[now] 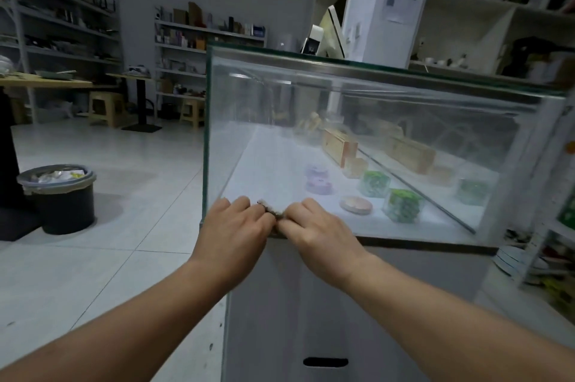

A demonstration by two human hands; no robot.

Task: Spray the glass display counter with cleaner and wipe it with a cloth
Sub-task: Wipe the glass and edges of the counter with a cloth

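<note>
The glass display counter [342,120] fills the middle and right of the head view, on a white base. Its front pane looks hazy and streaked. Low at the pane's left corner, my left hand [231,227] and my right hand [314,230] meet, backs toward me. Between their fingertips they pinch a small bunched greyish cloth [270,209], pressed close to the glass. Most of the cloth is hidden by the fingers. No spray bottle is in view.
Inside the case lie wooden boxes [339,146], purple tins [318,182] and green-filled jars [403,205]. A black bin [62,198] full of paper stands on the tiled floor at left. Shelves line the back wall; stacked plates [513,260] sit low at right.
</note>
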